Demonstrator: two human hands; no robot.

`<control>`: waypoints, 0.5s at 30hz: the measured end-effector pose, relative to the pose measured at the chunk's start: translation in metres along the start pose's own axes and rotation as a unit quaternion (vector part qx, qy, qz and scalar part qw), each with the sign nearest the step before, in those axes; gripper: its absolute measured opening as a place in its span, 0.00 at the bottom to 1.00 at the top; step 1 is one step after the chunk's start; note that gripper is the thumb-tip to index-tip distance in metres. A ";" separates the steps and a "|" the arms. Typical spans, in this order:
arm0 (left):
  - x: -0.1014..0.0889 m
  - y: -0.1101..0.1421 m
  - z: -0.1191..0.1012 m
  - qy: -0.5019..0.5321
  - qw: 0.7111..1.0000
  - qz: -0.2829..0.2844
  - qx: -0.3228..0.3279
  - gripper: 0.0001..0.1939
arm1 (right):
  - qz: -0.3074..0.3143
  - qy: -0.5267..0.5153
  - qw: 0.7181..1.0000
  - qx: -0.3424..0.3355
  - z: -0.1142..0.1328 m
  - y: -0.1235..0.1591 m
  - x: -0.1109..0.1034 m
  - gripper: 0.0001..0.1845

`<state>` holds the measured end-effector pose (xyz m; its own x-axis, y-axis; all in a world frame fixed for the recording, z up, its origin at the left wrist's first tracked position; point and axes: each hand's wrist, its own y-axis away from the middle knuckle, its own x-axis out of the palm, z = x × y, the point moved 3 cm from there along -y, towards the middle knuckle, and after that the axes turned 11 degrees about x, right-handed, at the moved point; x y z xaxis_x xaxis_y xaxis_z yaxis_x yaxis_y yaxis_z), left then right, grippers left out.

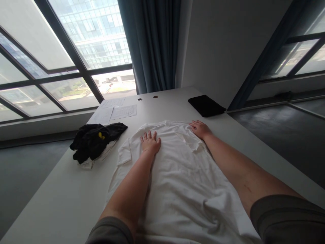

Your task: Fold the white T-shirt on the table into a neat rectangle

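White shirt (pixel 182 183), left hand (pixel 150 143), right hand (pixel 200 128) flat on it

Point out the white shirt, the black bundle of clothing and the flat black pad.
White cotton shirt (pixel 182 176), head view, middle of its body.
Black crumpled clothing bundle (pixel 93 142), head view, centre.
Flat black rectangular pad (pixel 206 105), head view, top face.

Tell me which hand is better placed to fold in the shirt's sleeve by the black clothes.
Left. The left hand lies flat on the white shirt next to that sleeve; the right hand rests across at the far edge.
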<state>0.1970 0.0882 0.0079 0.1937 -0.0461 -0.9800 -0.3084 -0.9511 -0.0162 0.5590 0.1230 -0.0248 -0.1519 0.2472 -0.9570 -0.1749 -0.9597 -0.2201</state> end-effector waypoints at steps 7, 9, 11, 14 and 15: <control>-0.004 0.004 -0.001 -0.005 1.000 -0.015 0.010 0.33 | -0.052 -0.018 0.997 0.046 -0.006 -0.001 -0.002 0.26; -0.005 0.005 -0.001 -0.004 1.000 -0.009 0.011 0.33 | -0.050 -0.014 0.997 0.055 -0.008 -0.002 -0.001 0.27; -0.004 0.004 -0.002 -0.003 1.000 0.002 0.015 0.34 | -0.030 -0.004 0.998 0.046 -0.008 -0.004 0.002 0.28; -0.003 0.004 -0.002 -0.005 1.000 0.010 0.017 0.35 | 0.010 0.010 0.999 0.035 -0.007 -0.007 0.007 0.30; -0.002 0.003 -0.002 -0.007 1.000 0.009 0.018 0.35 | 0.021 0.015 0.999 0.039 -0.006 -0.008 0.008 0.30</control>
<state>0.1975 0.0845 0.0106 0.1751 -0.0593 -0.9828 -0.3445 -0.9388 -0.0047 0.5652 0.1318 -0.0321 -0.1324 0.2014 -0.9705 -0.2434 -0.9558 -0.1651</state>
